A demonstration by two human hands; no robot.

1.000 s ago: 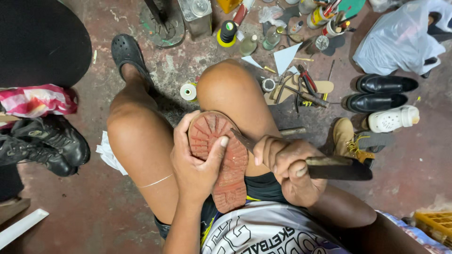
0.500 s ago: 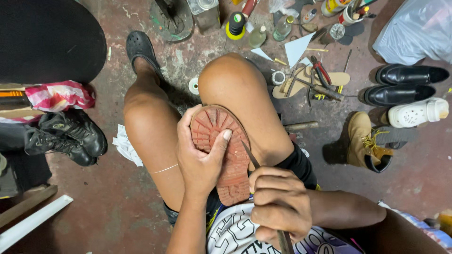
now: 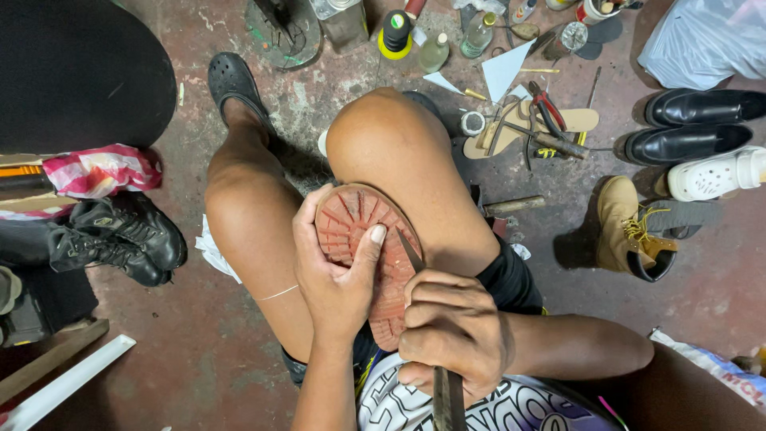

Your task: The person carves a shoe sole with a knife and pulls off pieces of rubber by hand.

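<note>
A shoe with a red-brown lugged sole lies sole-up between my knees. My left hand grips it from the left, thumb pressed across the tread. My right hand is closed around a knife: its dark handle sticks out toward me and its thin blade lies along the sole's right edge. My bare legs frame the shoe, the left foot in a dark clog.
On the concrete floor, black boots lie at left, a tan boot, black dress shoes and a white clog at right. Glue bottles, pliers, a sandal sole and a hammer are scattered ahead. A plastic bag sits top right.
My right hand has swung its tool from pointing out to the right to lying along the sole's right edge, and drawn in close to my body. The left hand keeps its grip.
</note>
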